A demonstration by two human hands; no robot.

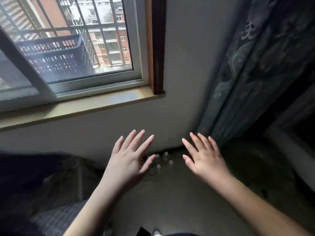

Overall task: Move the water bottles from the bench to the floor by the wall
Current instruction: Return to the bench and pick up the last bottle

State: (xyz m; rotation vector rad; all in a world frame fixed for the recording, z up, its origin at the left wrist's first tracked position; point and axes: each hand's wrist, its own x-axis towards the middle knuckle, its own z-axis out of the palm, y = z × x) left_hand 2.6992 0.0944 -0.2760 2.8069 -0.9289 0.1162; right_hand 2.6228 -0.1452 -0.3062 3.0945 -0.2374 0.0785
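Several clear water bottles (162, 161) with pale caps stand close together on the dim floor at the foot of the wall (179, 99), seen from above between my two hands. My left hand (129, 160) hovers over their left side with fingers spread and straight, holding nothing. My right hand (202, 159) hovers to their right, also spread flat and empty. Part of the bottle cluster is hidden behind my left fingers. The bench (56, 193) with a dark quilted cushion lies at the lower left.
A window (71, 48) with a pale sill (81, 106) fills the upper left; a dark plastic basket (56, 55) sits outside behind bars. A dark patterned curtain (255, 74) hangs at the right, down to the floor. Dark furniture stands at the far right.
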